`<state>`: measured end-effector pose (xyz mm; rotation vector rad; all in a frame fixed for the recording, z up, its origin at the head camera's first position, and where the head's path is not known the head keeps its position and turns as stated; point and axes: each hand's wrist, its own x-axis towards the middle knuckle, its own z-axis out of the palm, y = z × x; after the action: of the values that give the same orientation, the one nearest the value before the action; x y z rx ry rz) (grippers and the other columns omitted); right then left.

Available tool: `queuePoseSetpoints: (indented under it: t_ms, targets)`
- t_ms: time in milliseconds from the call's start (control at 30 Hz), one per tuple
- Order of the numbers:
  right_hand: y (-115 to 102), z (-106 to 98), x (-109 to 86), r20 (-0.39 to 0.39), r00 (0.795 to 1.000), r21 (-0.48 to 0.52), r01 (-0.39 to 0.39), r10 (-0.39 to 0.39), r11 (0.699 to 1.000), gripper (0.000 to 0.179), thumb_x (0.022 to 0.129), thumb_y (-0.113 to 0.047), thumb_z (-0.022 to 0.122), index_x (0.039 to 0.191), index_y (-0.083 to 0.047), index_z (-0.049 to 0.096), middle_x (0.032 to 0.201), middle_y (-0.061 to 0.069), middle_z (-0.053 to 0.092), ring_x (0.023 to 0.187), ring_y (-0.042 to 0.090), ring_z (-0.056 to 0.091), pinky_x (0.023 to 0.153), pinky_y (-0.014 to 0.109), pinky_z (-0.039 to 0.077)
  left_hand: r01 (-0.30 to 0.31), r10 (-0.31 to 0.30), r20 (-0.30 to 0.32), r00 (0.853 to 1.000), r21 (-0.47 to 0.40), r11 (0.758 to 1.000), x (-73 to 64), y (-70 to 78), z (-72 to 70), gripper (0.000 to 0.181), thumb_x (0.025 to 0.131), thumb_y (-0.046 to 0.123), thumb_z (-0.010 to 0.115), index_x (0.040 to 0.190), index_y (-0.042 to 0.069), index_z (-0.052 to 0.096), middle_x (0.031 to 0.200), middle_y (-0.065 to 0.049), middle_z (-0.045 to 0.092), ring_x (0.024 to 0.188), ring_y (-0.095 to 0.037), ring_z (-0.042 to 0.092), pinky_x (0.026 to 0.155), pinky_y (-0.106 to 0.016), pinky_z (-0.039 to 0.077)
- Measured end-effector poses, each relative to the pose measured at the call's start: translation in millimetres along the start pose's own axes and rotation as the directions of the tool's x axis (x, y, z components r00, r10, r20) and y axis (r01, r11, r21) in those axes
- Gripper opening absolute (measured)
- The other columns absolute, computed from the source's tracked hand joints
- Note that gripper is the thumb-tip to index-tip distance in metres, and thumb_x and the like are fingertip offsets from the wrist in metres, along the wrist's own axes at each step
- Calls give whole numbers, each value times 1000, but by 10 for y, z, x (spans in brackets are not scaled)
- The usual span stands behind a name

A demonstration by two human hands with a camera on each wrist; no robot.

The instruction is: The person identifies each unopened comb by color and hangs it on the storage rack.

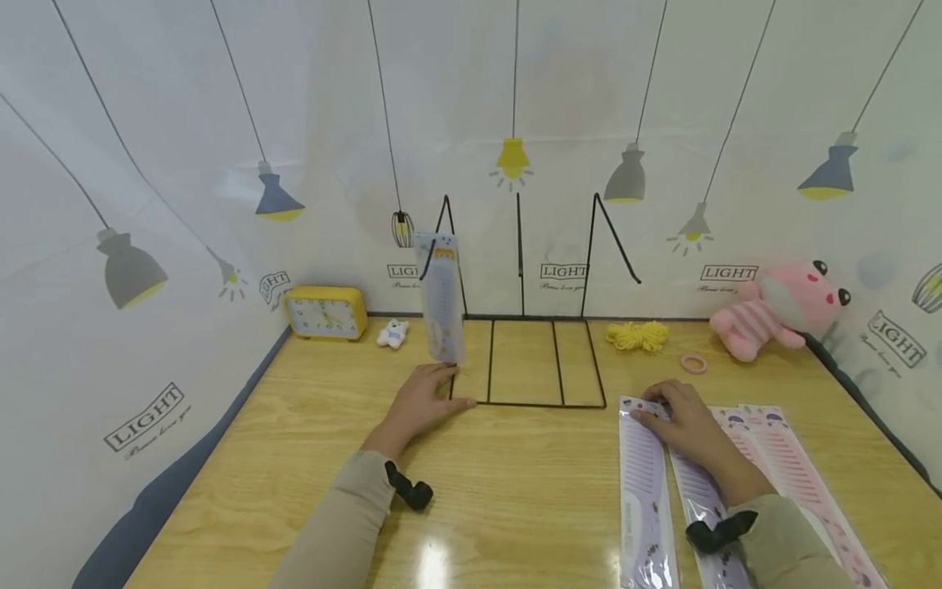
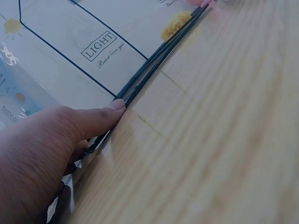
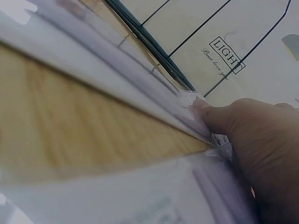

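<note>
A black wire display rack [image 1: 545, 404] with upright hooks stands on the wooden table. From its left hook hangs a packaged blue comb [image 1: 441, 303]. My left hand [image 1: 421, 401] holds the rack's front left corner, thumb along the front bar, just below the hanging pack. At the right, my right hand [image 1: 684, 421] pinches the top end of a packaged purple comb [image 1: 643, 491], which shows slightly raised in the right wrist view. A second packaged purple comb [image 1: 695, 483] lies partly under that hand. Packaged pink combs [image 1: 798, 466] lie beside it, partly hidden by the right forearm.
Along the back are a yellow alarm clock [image 1: 326, 312], a small white bear figure [image 1: 393, 333], a bundle of yellow cord [image 1: 637, 335], a pink ring [image 1: 693, 363] and a pink plush toy [image 1: 780, 311]. A lamp-printed backdrop [image 1: 456, 98] encloses the table.
</note>
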<state>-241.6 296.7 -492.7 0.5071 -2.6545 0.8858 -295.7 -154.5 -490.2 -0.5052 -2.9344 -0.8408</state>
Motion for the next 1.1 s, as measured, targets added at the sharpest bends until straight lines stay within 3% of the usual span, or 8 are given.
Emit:
queuePoseSetpoints:
  t_ms: [300,533,767,1000,1100]
  targets:
    - [-22,8,-10,-21,1000,0,13,-13,1000,29,91,-19,76,105,-1,60,102,14,61,96,29,53,83,47,42,1,-1,1,1000,-2,1000,-8,-25,16,82,85,68,66,149,18,52,152,-2,47,141,-25,39,115,-47,33]
    - [-53,-26,-3,-12,1000,-13,-22,22,1000,24,94,-22,73,104,-5,59,100,10,59,90,25,51,79,44,43,-13,13,2,1000,-3,1000,-5,-26,6,83,86,69,65,149,17,52,153,-1,46,140,-26,40,115,-47,34]
    - [-33,-35,15,-82,996,-42,40,-43,998,18,91,-17,77,97,-10,62,92,3,58,82,19,48,70,35,40,-14,14,-5,1000,-15,1000,11,-20,5,83,85,70,65,148,17,52,152,-1,47,140,-25,40,114,-47,34]
    - [-30,-32,18,-24,1000,-30,-16,16,999,25,94,-27,74,104,-7,66,100,9,64,90,24,55,78,44,46,-12,12,-6,1000,-13,1000,1,-7,-2,82,85,67,67,148,16,53,152,-2,47,139,-26,41,115,-47,34]
    - [-8,-13,13,6,1000,-49,6,-5,999,28,94,-28,73,109,-4,70,104,10,67,97,28,57,83,48,46,-10,10,-2,1000,-14,1000,-14,-3,-1,82,86,67,67,148,16,53,152,-3,47,140,-26,41,114,-47,34]
